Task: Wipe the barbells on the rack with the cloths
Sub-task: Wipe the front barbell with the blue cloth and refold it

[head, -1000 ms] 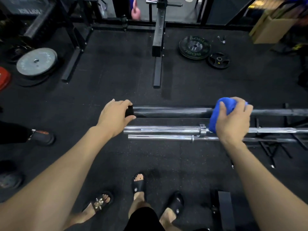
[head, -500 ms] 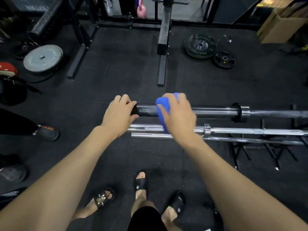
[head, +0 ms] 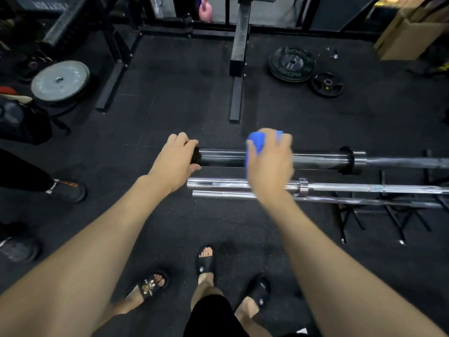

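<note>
Top barbell (head: pixel 315 159) lying across rack (head: pixel 388 215), farthest of three bars; two chrome bars (head: pixel 364 188) just below, nearer. Blue cloth (head: pixel 255 145) wrapped over its sleeve, gripped by right hand (head: pixel 271 164), fingers curled round cloth & bar, blurred. Left hand (head: pixel 173 161) clamped on sleeve's end, fingers curled over top, thumb underneath. Beyond: plates (head: pixel 291 64) on black floor (head: pixel 182 105), gray plate (head: pixel 60 80) at left.

Blue cloth (head: pixel 255 145), chrome barbells (head: pixel 243 184), black floor (head: pixel 170 98), pink kettlebell (head: pixel 204 12)
</note>
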